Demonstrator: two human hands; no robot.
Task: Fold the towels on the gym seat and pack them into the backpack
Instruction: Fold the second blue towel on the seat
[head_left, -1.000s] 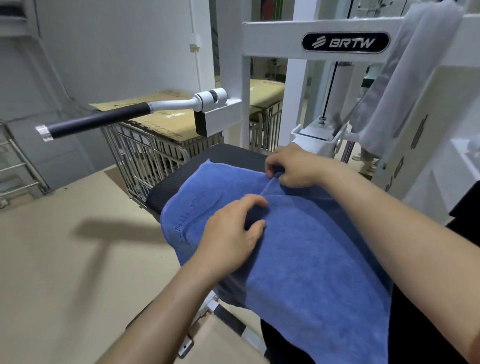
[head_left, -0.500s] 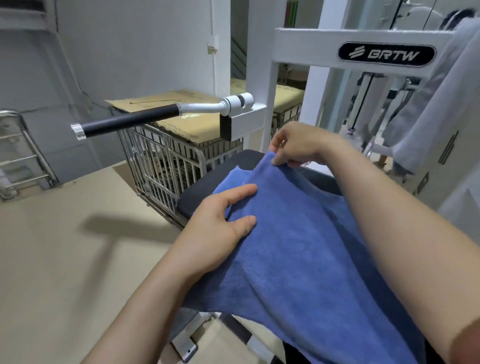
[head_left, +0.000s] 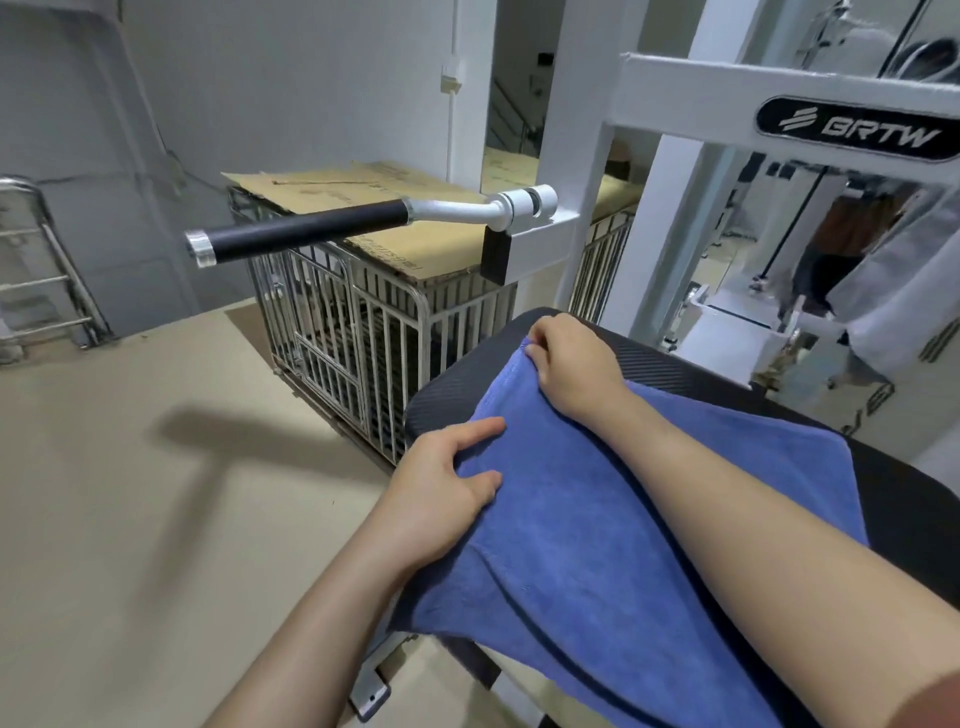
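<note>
Folding blue towel (head_left: 597, 519) on gym seat (head_left: 675, 366), centre-right of frame. Right hand (head_left: 571, 369) fingers clamped on far corner; left hand (head_left: 441, 491) fingers spread flat on left edge. Align edges squarely, then smooth creases.

Grey wall (head_left: 285, 78), beige floor (head_left: 130, 519), wire cage (head_left: 374, 343), perhaps cardboard (head_left: 415, 244) on top

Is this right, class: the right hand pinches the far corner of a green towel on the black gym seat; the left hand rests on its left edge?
No, the towel is blue, not green (head view). The right hand pinches its far corner on the black gym seat; the left hand rests on its left edge.
</note>
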